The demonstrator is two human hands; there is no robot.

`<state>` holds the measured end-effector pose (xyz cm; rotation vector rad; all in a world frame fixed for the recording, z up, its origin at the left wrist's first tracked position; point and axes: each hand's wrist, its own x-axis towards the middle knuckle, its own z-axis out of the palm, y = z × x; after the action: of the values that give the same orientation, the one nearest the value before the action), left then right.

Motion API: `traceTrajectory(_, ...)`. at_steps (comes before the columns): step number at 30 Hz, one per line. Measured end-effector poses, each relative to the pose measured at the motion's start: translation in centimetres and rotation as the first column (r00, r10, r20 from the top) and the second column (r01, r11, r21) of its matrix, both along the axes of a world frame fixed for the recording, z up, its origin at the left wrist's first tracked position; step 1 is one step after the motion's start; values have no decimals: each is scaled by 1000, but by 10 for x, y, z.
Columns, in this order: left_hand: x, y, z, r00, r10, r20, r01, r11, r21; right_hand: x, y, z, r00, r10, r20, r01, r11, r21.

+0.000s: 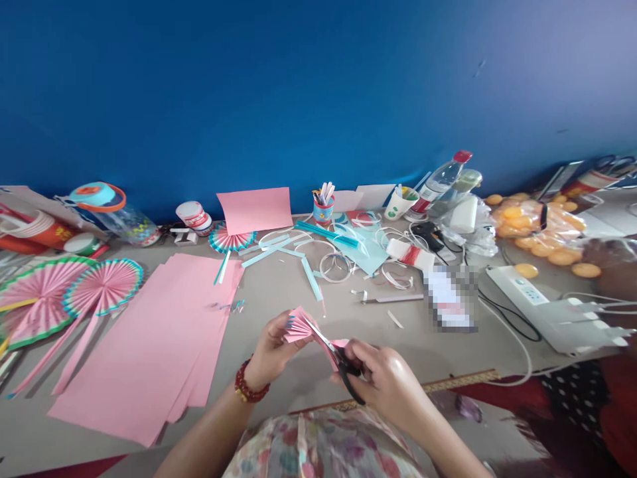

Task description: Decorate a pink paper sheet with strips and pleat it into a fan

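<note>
My left hand (275,348), with a beaded bracelet at its wrist, pinches a small pleated piece of pink paper (298,323) above the table's front part. In my right hand (381,375) is a pair of scissors (343,364) with black handles, the blades lying across the pink paper. Part of the paper shows beyond the blades, close to my right fingers. Further to the left lie a stack of pink paper sheets (144,338) and a round pink pleated fan (103,287) with a blue edge. Another pink fan (42,299) has a green edge.
Light-blue paper strips (312,279) and white cord loops (336,265) lie beyond my hands. A pen cup (323,209), a plastic bottle (440,180) and a large bottle (117,216) stand at the back. On the right are a power strip (552,312) and bagged orange balls (537,219).
</note>
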<state>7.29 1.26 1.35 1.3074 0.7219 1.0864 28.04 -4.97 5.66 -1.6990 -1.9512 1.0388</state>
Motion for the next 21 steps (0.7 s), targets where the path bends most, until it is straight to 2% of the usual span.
traceTrajectory(12,0,0,-9,998,58,37,-57,998,-13,-6,1,-1,1000,12,-29,-11,1000,27)
traceTrajectory(21,-4,-3,-14,997,80,-6,-80,997,-22,-8,4,-3,1000,16,-1,-15,998,64)
